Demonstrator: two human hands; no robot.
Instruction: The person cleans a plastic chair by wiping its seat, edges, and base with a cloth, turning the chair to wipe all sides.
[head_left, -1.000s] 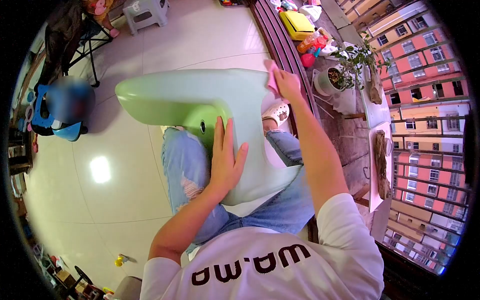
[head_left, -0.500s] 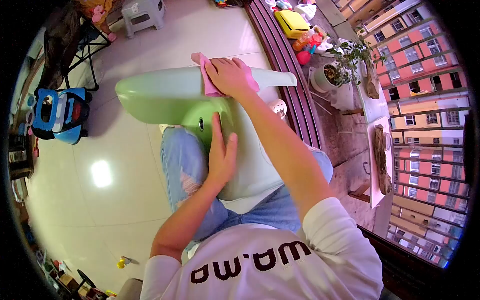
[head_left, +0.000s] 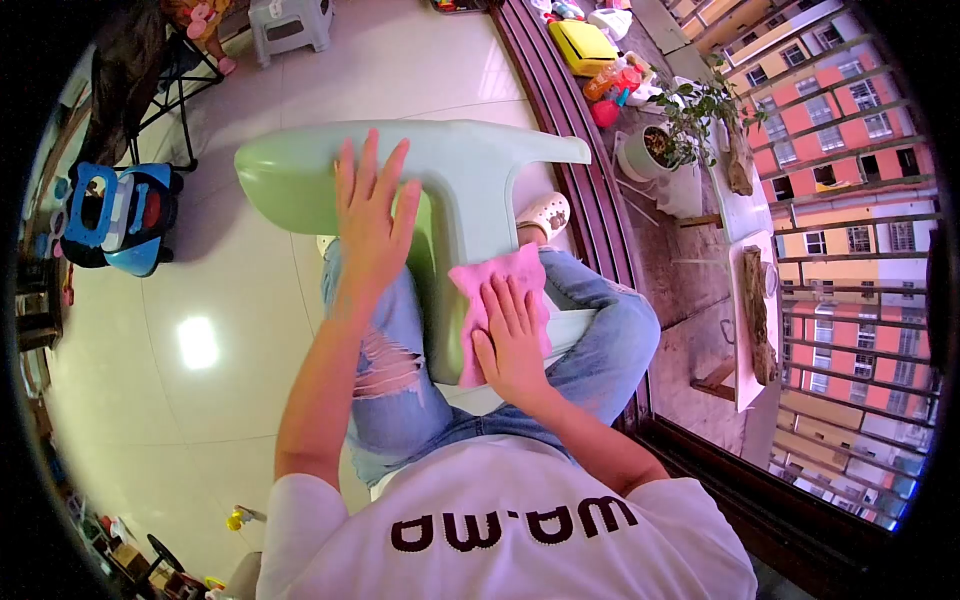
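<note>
A large pale-green moulded plastic piece (head_left: pixel 470 160) with a long rounded end stands between my knees. My left hand (head_left: pixel 375 215) lies on its upper left part, fingers spread and holding nothing. Lower down, my right hand (head_left: pixel 515 335) holds a pink cloth (head_left: pixel 475 285) pressed to the plastic near my lap. The fingers lie along the cloth, which spreads out around them. Part of the plastic's lower side is hidden by the cloth and my legs.
A blue toy (head_left: pixel 130 220) and a folding chair frame (head_left: pixel 180 95) stand on the tiled floor to the left. A grey stool (head_left: pixel 290 28) is at the back. Dark door tracks (head_left: pixel 560 100) run along the right, with a potted plant (head_left: pixel 650 150) and a yellow case (head_left: pixel 582 48) beyond.
My right hand has carried the pink cloth from the top of the plastic down toward my lap. My left hand has moved up and left onto the upper part.
</note>
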